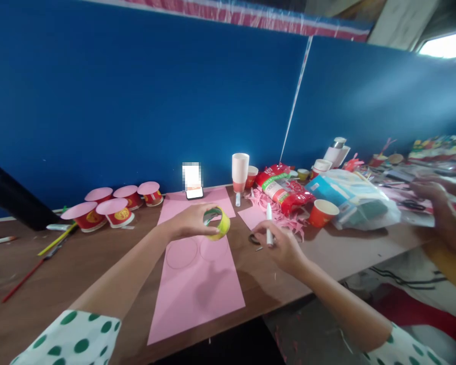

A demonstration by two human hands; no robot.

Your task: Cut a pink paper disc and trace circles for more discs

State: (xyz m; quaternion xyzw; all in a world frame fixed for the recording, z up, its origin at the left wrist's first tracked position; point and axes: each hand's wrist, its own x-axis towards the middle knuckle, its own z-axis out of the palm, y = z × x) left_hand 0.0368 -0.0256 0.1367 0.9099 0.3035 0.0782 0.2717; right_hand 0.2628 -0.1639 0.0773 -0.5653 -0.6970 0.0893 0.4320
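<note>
My left hand [192, 221] is closed on a yellow roll of tape [224, 225], which it holds tilted above a pink sheet of paper [197, 309]. Two drawn circles [181, 253] lie side by side on that sheet, just below the tape. In my right hand [287, 248] a white marker [269, 223] points upward, gripped between thumb and fingers. Near those fingers a small dark ring-shaped thing [254, 239] rests on the table, partly hidden. The hand's shadow falls across the pink sheet.
Several red cups with pink paper discs [116, 210] stand at the left. A lit phone [193, 182] leans near the blue wall. Stacked paper cups [240, 172], a red packet [283, 190], a plastic bag [357, 203] and an orange cup [324, 212] are to the right, near another person's hands [441, 203].
</note>
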